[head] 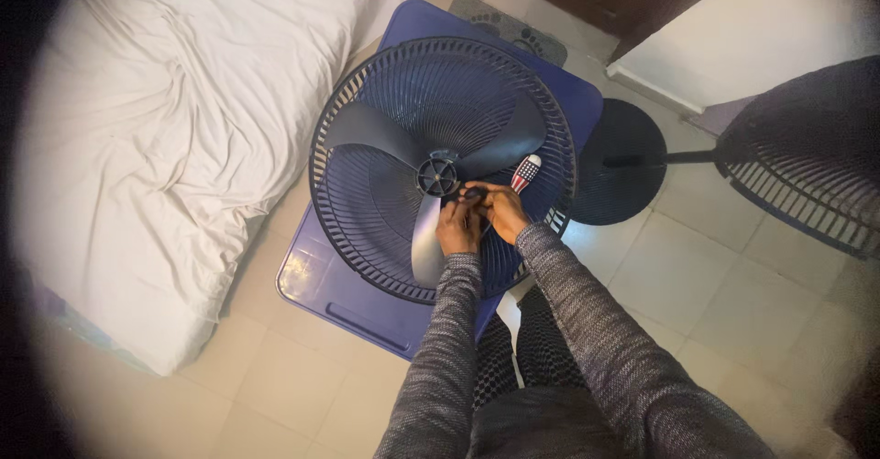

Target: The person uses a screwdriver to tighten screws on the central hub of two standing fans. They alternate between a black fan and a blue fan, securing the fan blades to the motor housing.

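Head view, left hand: the left hand (457, 228) lies on the fan blade (428, 239) that points to 6 o'clock from the hub, its fingers curled in toward the hub; whether they pinch anything cannot be told, since the fingertips are small and dark against the blade.
Head view, right hand: the right hand (502, 210) is closed around a screwdriver (524, 174) with a red, white and blue striped handle; the handle sticks out of the fist toward 1 o'clock, and the shaft is hidden under the fingers.
Hands together: the two hands touch, fingertips meeting just at 4 o'clock of the hub.
Hub: the round black hub (438, 175) sits at the centre of the blades, just beside the fingertips, at 10 o'clock from the right hand.
Fan: three dark blades lie inside the round black rear grille (367, 83), which rests face up on a blue plastic tabletop (316, 280).
Sleeves: both forearms wear grey knit sleeves (587, 331) and come in from 6 o'clock.
Surroundings: a white rumpled mattress (165, 147) lies at 9 o'clock of the fan; a round black fan base (623, 161) stands at 3 o'clock on the tiled floor (724, 303); a second black grille (807, 157) lies well apart at the right edge.
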